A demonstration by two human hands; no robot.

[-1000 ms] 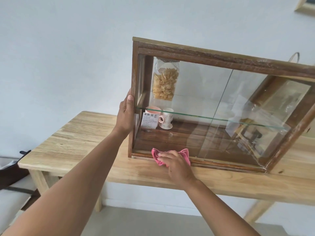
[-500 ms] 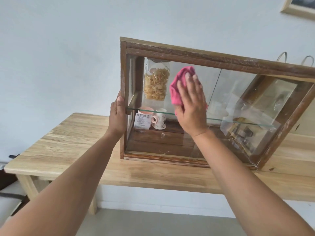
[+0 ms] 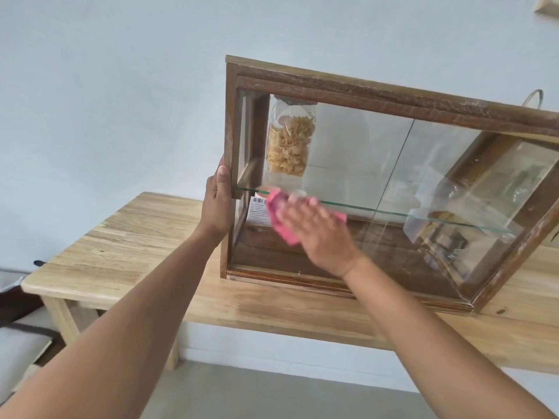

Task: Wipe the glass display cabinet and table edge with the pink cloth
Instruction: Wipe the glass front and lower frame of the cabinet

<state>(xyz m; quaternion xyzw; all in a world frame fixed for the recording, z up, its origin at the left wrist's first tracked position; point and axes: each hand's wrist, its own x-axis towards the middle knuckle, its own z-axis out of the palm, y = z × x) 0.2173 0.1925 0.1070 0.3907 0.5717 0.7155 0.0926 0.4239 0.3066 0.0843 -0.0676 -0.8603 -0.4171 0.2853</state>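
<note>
A glass display cabinet (image 3: 393, 95) with a dark wooden frame stands on a light wooden table (image 3: 121, 243). My right hand (image 3: 317, 231) presses a pink cloth (image 3: 279, 219) flat against the front glass, low on the left pane near the glass shelf; the hand is blurred. My left hand (image 3: 216, 204) grips the cabinet's left upright post. Inside, a bag of yellow snacks (image 3: 289, 140) hangs at the upper left, and a labelled card (image 3: 257, 211) shows behind the cloth.
The table's front edge (image 3: 272, 325) runs below the cabinet. A padded seat (image 3: 18, 346) sits at the lower left beside the table leg. A picture frame corner (image 3: 549, 4) hangs at the top right on the white wall.
My right hand with the cloth rose from the cabinet's bottom rail to the upper glass, then came down and left to the shelf level. The left hand kept its grip.
</note>
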